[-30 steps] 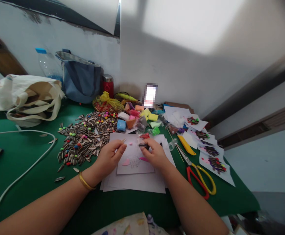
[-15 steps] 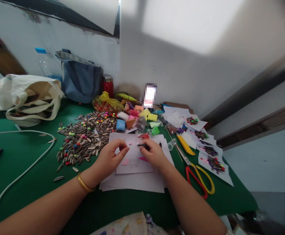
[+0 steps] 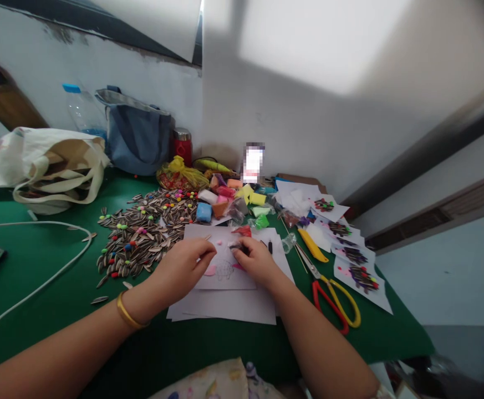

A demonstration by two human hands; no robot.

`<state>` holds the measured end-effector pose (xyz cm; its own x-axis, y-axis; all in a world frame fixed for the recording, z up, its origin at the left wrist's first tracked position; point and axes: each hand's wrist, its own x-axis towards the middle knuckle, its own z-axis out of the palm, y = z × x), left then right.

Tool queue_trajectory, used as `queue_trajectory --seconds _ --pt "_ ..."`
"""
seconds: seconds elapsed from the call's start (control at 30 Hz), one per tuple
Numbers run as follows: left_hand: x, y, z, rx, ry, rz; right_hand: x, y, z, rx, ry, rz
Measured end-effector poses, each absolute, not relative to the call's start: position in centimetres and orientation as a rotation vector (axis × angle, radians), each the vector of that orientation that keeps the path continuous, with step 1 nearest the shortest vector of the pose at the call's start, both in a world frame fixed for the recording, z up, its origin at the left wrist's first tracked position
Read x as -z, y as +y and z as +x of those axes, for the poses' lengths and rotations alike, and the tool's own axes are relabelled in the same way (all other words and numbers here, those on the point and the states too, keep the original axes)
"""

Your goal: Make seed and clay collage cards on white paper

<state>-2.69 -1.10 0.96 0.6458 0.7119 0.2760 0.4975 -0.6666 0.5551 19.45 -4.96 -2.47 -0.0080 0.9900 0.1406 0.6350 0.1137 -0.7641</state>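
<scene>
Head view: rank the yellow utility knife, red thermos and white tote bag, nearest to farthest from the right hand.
1. Yellow utility knife, right of the right hand
2. Red thermos, back left
3. White tote bag, far left

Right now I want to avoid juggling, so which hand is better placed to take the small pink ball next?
Probably the left hand: it is near the small pink ball and nothing shows in its fingers, while the right hand pinches a dark piece.

Daylight brightens the upper wall (image 3: 308,44) beside soft shadows, the phone screen (image 3: 253,163) glares white and pixelated, and edges stretch.
</scene>
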Motion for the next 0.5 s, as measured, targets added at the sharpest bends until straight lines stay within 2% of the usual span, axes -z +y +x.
queue_trajectory --seconds 0.5 --pt "2.1 -0.4 -3.5 -0.634 0.863 2.536 2.8 -5.0 19.4 -0.674 -1.71 -1.622"
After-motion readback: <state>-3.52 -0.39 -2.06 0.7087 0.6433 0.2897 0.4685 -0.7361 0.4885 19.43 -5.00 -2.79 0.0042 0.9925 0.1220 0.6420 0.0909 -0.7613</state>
